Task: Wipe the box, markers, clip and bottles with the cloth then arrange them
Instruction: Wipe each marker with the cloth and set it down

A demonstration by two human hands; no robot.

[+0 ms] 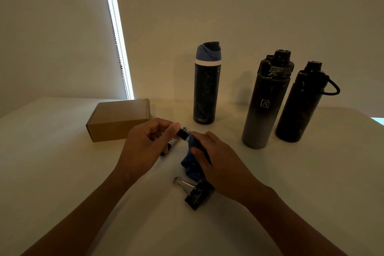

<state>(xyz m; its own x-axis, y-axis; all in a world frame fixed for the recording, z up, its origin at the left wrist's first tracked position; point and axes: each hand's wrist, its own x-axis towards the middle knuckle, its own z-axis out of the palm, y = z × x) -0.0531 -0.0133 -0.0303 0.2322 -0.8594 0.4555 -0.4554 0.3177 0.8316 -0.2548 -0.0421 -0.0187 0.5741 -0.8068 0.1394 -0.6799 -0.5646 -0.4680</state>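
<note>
Black marker with white label (184, 133) held above the pale table (62, 172), pinched at its ridged cap end by left hand (145, 141), wrapped in crumpled blue cloth (192, 164) gripped by right hand (216, 164). Second marker (168, 147) under left hand. Black binder clip (194, 193) just nearer. Brown cardboard box (118, 119) left; three dark bottles (264, 102) upright behind.

The white table (62, 172) carries a cardboard box (118, 119), three bottles (205, 87), a binder clip (195, 193).

Cloth (192, 164) hides the marker's (184, 133) far end (second marker (169, 146) half-covered)
</note>
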